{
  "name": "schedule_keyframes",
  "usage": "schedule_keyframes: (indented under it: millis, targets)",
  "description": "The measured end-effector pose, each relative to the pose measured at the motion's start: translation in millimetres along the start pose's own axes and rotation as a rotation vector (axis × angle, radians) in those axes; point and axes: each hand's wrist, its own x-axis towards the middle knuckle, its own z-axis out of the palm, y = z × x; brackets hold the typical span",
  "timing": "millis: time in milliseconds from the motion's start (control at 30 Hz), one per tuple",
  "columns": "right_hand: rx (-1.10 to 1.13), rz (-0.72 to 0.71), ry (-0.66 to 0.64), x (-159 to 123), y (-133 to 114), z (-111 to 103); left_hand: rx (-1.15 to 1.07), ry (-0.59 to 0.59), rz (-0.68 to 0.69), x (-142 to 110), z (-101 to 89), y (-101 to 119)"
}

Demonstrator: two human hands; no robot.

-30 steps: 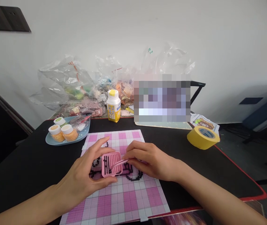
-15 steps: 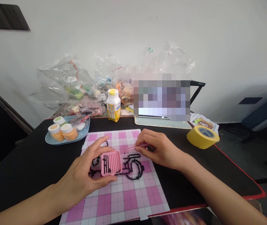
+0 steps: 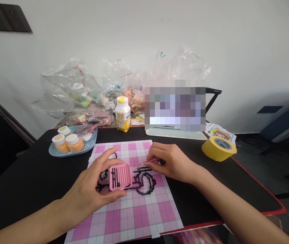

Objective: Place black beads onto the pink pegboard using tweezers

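My left hand [image 3: 91, 184] grips a small pink ridged bead tray [image 3: 124, 174] between thumb and fingers. Rows of black beads lie in the grooves on the tray's left side. Under it spreads a pegboard [image 3: 134, 217] with a pink and white checked pattern. Black beads form an outline [image 3: 147, 184] on the board, partly covered by the tray and my left hand. My right hand [image 3: 171, 161] is closed on pink tweezers [image 3: 146, 162], whose tip is at the board just above the outline. Whether a bead is in the tip is too small to tell.
A blue plate [image 3: 55, 154] with several bead jars stands at the left. Behind the board are a white-and-yellow bottle [image 3: 123, 115], plastic bags of beads [image 3: 93, 115] and a blurred screen [image 3: 176, 108]. A yellow tape roll [image 3: 218, 149] sits at the right.
The tweezer tip in my right hand has moved slightly right and down, toward the short bead rows. My left hand and the tray have stayed in place.
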Motion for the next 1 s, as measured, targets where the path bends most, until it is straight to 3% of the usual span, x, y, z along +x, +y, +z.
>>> schedule_keyframes:
  millis: [1000]
  targets:
    - [-0.006,-0.017,0.004,-1.2,1.6,2.3,0.002,0.002,-0.015,0.4,-0.5,3.3]
